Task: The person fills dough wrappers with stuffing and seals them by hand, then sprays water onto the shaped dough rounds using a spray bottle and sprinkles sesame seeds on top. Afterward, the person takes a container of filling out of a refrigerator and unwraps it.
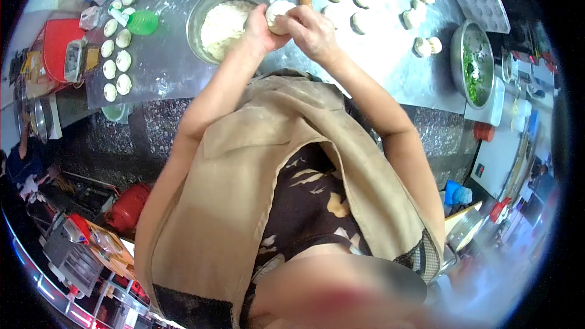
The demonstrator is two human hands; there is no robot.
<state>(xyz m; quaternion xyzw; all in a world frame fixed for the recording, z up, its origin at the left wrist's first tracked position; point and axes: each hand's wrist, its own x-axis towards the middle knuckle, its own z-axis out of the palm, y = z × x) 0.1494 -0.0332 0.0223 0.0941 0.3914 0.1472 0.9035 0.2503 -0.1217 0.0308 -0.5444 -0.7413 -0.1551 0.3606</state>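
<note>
Tan garment [225, 207] nearest; forearms [226, 88] angled inward, left fingers [258, 17] cupping dough ball [278, 10], right fingers [295, 24] pinching it.

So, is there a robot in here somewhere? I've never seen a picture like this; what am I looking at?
No robot, just a person's two bare hands. The camera sits on their head, looking down past the tan apron; its lens bends the edges. Left hand and right hand hold a pale dough piece between them. On the metal table, a steel bowl of white, floury stuff stands beside the left hand. Rounded lumps lie on both sides, and a bowl of chopped greens is at the far right.
</note>
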